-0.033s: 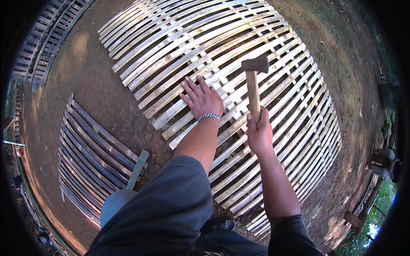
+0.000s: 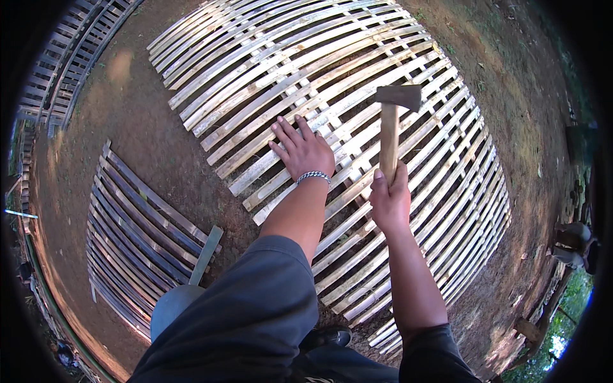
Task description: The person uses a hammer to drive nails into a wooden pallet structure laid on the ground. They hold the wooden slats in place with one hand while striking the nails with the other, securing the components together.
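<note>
A large slatted panel (image 2: 252,175) of pale wooden or bamboo strips lies on the ground before me, its strips crossing light battens underneath. My left hand (image 2: 306,152) rests flat on its near left part, fingers spread, with a chain bracelet at the wrist. Gripped in my right hand (image 2: 391,203) is a hatchet (image 2: 389,140) with a wooden handle and a dark metal head. It is held upright over the panel, just right of my left hand. The fist covers the lower end of the handle.
A smaller, darker slatted panel (image 2: 137,223) lies to my left, with a greenish board (image 2: 206,254) at its near end. More dark slatted frames (image 2: 70,57) stand at the far left. Bare soil (image 2: 128,108) surrounds the panels. Logs (image 2: 530,330) lie at the right rim.
The hatchet has shifted slightly to the right, its head tilting a little, with my right hand moving along. My left hand stays in place on the strips.
</note>
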Demonstrator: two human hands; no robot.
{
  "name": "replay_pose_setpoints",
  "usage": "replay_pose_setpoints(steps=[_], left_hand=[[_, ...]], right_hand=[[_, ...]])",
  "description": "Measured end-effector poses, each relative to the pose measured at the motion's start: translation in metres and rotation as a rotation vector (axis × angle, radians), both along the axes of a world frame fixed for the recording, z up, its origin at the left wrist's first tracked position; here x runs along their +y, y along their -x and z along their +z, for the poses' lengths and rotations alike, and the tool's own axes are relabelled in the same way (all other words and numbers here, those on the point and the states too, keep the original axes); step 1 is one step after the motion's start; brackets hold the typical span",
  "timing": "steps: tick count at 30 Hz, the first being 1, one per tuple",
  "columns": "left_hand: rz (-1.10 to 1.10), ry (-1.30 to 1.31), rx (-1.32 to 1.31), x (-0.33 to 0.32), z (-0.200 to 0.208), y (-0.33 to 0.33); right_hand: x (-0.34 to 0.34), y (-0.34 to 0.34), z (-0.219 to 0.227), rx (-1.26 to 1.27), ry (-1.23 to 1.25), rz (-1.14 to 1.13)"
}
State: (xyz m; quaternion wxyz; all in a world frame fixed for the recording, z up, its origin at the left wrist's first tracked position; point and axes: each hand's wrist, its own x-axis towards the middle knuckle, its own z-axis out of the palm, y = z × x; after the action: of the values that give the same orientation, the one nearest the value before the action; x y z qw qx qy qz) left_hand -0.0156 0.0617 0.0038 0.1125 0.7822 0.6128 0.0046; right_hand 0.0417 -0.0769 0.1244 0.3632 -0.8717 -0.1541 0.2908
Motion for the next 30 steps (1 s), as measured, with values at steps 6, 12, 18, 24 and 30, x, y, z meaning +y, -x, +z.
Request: replay_pose_setpoints(steps=[6, 12, 18, 24, 30], left_hand=[[-0.012, -0.004, -0.030, -0.003, 0.002, -0.007], [-0.016, -0.068, -0.024, -0.001, -0.006, -0.002], [-0.027, -0.008, -0.004, -0.006, 0.003, -0.012], [-0.019, -0.030, -0.015, -0.002, -0.002, -0.003], [-0.024, -0.040, -0.033, -0.001, -0.003, -0.006]], right_hand=[[-0.005, 0.034, -0.043, 0.145, -0.184, -0.248], [0.003, 0.022, -0.040, 0.253, -0.388, -0.426], [-0.028, 0.050, -0.095, -0.189, 0.168, 0.212], [0.003, 0.046, -0.039, 0.107, -0.197, -0.319], [-0.003, 0.043, -0.044, 0.023, 0.212, 0.226]])
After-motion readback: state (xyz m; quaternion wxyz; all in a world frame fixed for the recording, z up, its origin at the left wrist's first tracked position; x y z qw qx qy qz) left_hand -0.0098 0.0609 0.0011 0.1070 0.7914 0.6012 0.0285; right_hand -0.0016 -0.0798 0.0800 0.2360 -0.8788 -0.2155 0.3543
